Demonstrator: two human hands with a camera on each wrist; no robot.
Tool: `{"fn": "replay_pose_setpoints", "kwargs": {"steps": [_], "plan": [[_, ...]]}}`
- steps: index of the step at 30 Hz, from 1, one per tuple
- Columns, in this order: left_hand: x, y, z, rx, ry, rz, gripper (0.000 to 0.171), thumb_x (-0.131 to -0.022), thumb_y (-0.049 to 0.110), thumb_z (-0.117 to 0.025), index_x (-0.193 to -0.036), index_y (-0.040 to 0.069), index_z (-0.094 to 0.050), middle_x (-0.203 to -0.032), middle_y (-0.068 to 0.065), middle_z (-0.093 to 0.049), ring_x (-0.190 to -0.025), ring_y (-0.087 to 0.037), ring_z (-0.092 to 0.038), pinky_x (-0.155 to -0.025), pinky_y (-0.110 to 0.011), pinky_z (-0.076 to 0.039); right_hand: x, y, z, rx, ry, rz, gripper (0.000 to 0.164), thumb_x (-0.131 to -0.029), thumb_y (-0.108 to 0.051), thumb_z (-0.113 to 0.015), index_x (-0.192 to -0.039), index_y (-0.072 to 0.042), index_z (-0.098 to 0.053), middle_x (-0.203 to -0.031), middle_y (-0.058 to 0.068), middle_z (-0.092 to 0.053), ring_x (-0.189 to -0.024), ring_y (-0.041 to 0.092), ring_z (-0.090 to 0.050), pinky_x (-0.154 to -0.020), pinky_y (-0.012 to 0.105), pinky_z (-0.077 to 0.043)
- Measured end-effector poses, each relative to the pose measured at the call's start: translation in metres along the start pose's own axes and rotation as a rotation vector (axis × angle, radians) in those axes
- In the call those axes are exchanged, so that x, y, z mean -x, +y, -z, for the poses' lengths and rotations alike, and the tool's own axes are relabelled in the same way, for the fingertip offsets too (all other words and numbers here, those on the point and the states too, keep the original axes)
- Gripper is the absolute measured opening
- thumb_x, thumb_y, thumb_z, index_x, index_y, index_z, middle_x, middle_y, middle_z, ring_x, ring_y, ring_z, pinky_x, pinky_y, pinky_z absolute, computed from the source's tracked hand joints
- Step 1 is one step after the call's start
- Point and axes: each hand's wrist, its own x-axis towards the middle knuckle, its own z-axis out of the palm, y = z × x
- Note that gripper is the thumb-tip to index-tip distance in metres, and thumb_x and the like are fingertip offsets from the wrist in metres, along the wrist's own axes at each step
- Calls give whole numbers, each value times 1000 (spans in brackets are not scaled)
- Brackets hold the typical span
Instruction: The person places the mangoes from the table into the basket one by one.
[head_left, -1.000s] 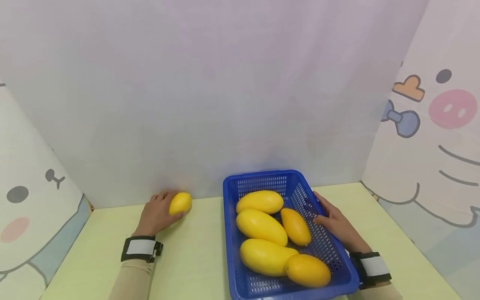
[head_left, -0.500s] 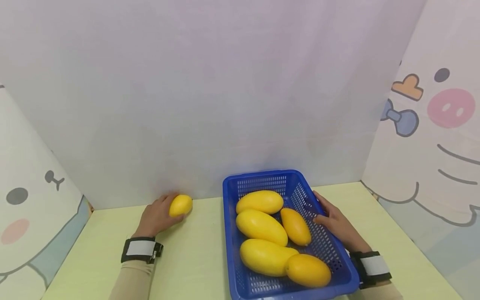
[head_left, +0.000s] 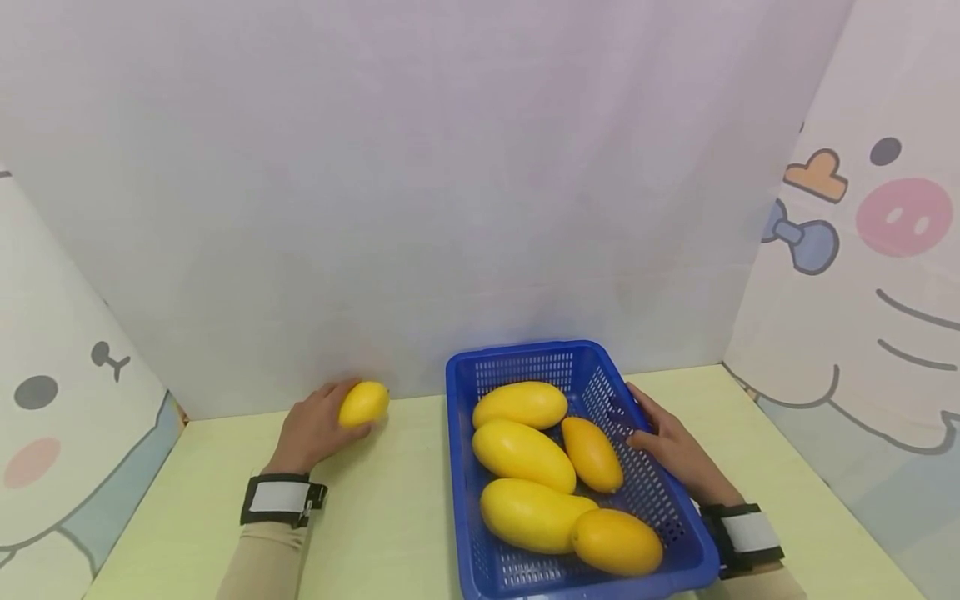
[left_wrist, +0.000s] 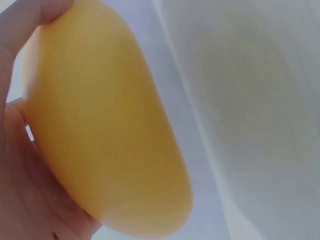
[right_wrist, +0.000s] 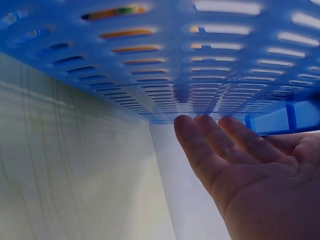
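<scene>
In the head view my left hand (head_left: 318, 425) grips a smooth yellow mango (head_left: 365, 403) near the back wall. Up close in the left wrist view, the long oval mango (left_wrist: 105, 120) lies against the palm with fingers around its side. A blue perforated basket (head_left: 455, 467) stands to the right with several mangoes inside, some bright yellow like the large yellow mango (head_left: 523, 454), others deeper orange-yellow like the mango (head_left: 617, 542) at the front. My right hand (head_left: 675, 446) holds the basket's right rim, thumb over the edge. Its fingers (right_wrist: 200, 150) touch the outer wall from below.
A pale yellow-green tabletop (head_left: 397, 500) lies under everything. Behind it rises a whitish back wall (head_left: 420, 208), close to the left hand and the basket's far end. Side panels with cartoon animals (head_left: 847, 333) border the table.
My left hand and the mango have shifted slightly to the right and upward. The right hand and the basket have stayed put.
</scene>
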Motion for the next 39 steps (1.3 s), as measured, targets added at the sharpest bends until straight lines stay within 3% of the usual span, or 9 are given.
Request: {"fn": "replay_pose_setpoints", "kwargs": {"steps": [15,27,39], "plan": [[-3,21,28,-17,142,-82,76,-71,59,-68,-133,19,-48,-116,-10,-58,-91,-28,-56,-72,-49,-45,2,1,-1,-52,-13,10,77,-87,-3,-50,-150,-22,-10,-148,19,-24,-121,41,-39,-86,46,-46],[-4,42,40,0,277,-123,75,-69,58,-70,-130,19,-51,-111,-9,-61,-87,-27,-58,-68,-47,-45,1,0,-1,-47,-17,13,77,-87,-4,-50,-150,-21,-9,-148,20,-24,-121,41,-39,-86,45,-46],[-2,66,55,14,349,-168,75,-70,62,-67,-132,22,-50,-111,-7,-60,-93,-25,-56,-69,-44,-44,2,-1,-2,-40,-14,16,77,-87,-4,-49,-150,-19,-9,-148,21,-23,-121,43,-39,-85,47,-46]]}}
